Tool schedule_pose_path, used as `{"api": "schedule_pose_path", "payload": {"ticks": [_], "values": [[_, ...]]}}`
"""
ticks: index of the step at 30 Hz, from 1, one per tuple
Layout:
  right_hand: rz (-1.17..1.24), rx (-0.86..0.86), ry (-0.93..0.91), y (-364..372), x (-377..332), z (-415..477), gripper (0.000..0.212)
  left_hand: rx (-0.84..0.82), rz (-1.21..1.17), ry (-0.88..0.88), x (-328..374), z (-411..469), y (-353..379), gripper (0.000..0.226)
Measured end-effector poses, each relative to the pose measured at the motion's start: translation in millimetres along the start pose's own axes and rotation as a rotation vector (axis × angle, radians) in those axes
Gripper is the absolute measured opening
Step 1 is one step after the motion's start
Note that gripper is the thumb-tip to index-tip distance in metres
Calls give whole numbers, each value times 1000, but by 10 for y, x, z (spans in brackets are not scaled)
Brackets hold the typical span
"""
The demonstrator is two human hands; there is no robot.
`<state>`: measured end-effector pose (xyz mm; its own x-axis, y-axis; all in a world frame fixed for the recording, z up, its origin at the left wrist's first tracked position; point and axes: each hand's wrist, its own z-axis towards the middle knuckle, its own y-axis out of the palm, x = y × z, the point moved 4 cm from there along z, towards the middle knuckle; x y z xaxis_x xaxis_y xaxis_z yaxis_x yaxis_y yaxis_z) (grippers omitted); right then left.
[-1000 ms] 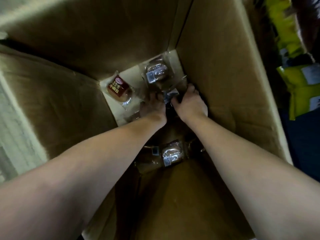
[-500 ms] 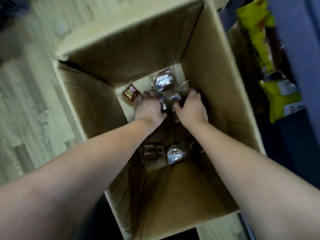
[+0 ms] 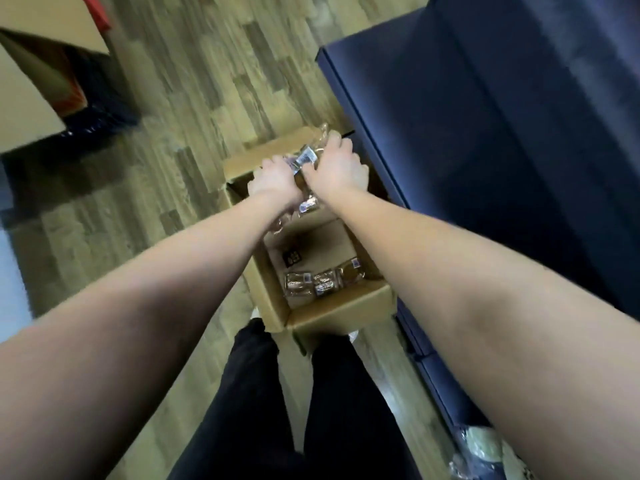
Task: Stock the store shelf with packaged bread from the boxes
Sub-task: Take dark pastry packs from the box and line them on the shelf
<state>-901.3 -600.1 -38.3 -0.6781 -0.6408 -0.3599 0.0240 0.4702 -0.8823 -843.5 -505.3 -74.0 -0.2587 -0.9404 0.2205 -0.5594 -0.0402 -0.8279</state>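
An open cardboard box (image 3: 332, 315) stands on the wood-look floor in front of my legs. My left hand (image 3: 273, 180) and my right hand (image 3: 337, 166) are pressed together above the box's far end, both closed around a bunch of clear-wrapped bread packages (image 3: 306, 159). More of that bunch hangs below my wrists (image 3: 308, 205). Three wrapped breads (image 3: 323, 281) lie in a row on the box's bottom at its near end.
A dark blue shelf unit (image 3: 502, 140) runs along the right side of the box. Another cardboard box (image 3: 31, 88) sits at the upper left, with dark items beside it. Wrapped goods (image 3: 481, 448) show at the lower right. My black trouser legs (image 3: 284, 410) stand behind the box.
My hands have come up from the bottom of the box to its top with the bread packages in them. The view has pulled far back, so the floor and shelf now show.
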Motion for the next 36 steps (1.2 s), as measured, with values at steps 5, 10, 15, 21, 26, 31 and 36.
{"api": "schedule_pose_path", "payload": {"ticks": [5,10,15,21,26,31,36], "values": [[38,178,-16,-1085,-418,-37,60,127,-15,151,424,-263,-1178,61],[33,344,9,-1889,-490,-131,57,283,-5,269,629,-463,-2041,73],[26,445,90,-2358,-344,-322,67,316,32,416,819,-674,-2562,74],[-3,524,155,-2702,-253,-601,70,341,127,594,1200,-927,-2956,73],[-15,634,219,-3032,-136,-916,67,397,170,772,1656,-1238,-3053,73],[-51,709,394,-3220,505,-1498,68,375,226,967,2287,-1635,-2766,75],[-100,721,637,-3273,1404,-2361,67,313,276,1184,2857,-2253,-2283,76]]}}
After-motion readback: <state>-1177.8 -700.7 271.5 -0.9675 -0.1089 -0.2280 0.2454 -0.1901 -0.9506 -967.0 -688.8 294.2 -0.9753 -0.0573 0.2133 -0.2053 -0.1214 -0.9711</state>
